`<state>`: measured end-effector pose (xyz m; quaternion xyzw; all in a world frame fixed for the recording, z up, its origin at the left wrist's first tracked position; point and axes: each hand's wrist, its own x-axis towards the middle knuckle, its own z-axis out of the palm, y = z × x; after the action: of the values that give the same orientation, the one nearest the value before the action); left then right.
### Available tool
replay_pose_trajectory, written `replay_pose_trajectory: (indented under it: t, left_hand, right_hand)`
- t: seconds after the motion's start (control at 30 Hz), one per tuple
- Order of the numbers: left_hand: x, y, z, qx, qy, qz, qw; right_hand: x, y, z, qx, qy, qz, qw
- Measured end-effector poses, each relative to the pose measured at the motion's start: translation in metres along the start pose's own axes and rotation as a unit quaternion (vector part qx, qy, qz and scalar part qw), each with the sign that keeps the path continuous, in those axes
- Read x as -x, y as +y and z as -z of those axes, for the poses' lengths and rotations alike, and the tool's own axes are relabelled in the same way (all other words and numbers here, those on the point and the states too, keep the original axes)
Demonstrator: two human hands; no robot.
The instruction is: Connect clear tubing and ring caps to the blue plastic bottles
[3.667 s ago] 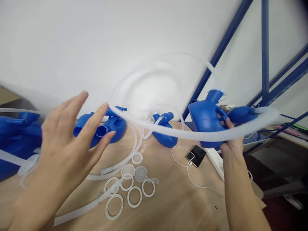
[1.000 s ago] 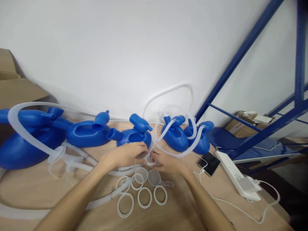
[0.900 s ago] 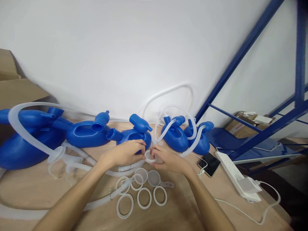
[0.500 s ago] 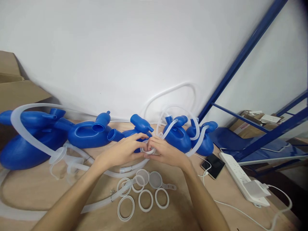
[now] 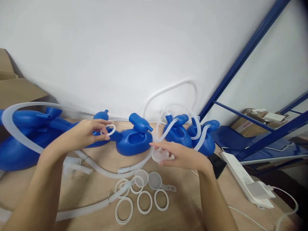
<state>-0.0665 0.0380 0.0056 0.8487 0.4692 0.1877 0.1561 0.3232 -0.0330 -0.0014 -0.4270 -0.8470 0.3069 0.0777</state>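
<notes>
I pinch a white ring (image 5: 114, 130) between the thumb and fingers of my left hand (image 5: 102, 130), in front of the wide spout of the middle blue bottle (image 5: 134, 146); I cannot tell whether it touches the spout. My right hand (image 5: 178, 155) is part-spread around a translucent cap (image 5: 158, 156), and whether I grip it I cannot tell. A blue nozzle (image 5: 139, 123) sits on top of the middle bottle, tip slanting down to the right. Nearer me on the desk (image 5: 185, 208) lie loose rings (image 5: 124, 222) and clear round lids (image 5: 155, 180), one end of a hose (image 5: 81, 211) lying among them. My left forearm partly hides the blue bottles (image 5: 19, 155) on the left. Two hosed bottles (image 5: 178, 136) stand to the right, their tubes looping up by the wall. Past my right wrist are a partly hidden phone (image 5: 218, 165) and a power strip (image 5: 237, 173) with an adapter plugged in. The blue bottles are opaque, so their contents are hidden. On the shelf (image 5: 227, 141), a cardboard box (image 5: 245, 126) bears white pieces
</notes>
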Motion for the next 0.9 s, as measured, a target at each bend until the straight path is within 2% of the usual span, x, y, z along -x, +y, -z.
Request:
replay_pose_trajectory:
  t: [0.1,0.27,0.33,0.43,0.6,0.67,0.7,0.8,0.87,0.9]
  left_hand:
    - [-0.010,-0.019,-0.014,-0.045,-0.025,0.040,0.998]
    - [-0.022,-0.034,-0.034,-0.041,0.020,0.057,0.997]
    - [-0.022,-0.034,-0.036,-0.033,0.021,0.057,0.998]
    - [-0.020,-0.031,-0.033,-0.039,0.009,0.058,0.998]
    - [-0.021,-0.025,-0.031,-0.067,-0.028,0.071,0.995]
    - [-0.021,-0.024,-0.033,-0.083,-0.031,0.073,0.993]
    - [-0.021,-0.024,-0.034,-0.086,-0.026,0.074,0.993]
    - [-0.018,-0.026,-0.038,-0.076,-0.002,0.070,0.995]
    - [-0.014,-0.028,-0.041,-0.057,0.018,0.063,0.996]
    - [-0.012,-0.029,-0.042,-0.046,0.025,0.057,0.997]
  right_hand:
    - [-0.011,0.020,-0.002,-0.020,-0.052,-0.086,0.995]
    - [-0.040,0.049,-0.020,-0.005,-0.165,-0.170,0.972]
    - [-0.050,0.056,-0.028,-0.002,-0.190,-0.173,0.966]
    - [-0.058,0.061,-0.037,0.017,-0.188,-0.150,0.970]
    - [-0.052,0.046,-0.035,0.080,-0.167,-0.128,0.974]
    - [-0.049,0.037,-0.032,0.084,-0.122,-0.125,0.981]
    - [-0.049,0.033,-0.030,0.083,-0.074,-0.127,0.986]
    - [-0.064,0.033,-0.032,0.057,0.145,-0.139,0.978]
    - [-0.084,0.042,-0.039,0.007,0.248,-0.095,0.964]
    - [-0.096,0.049,-0.044,-0.023,0.258,-0.047,0.965]
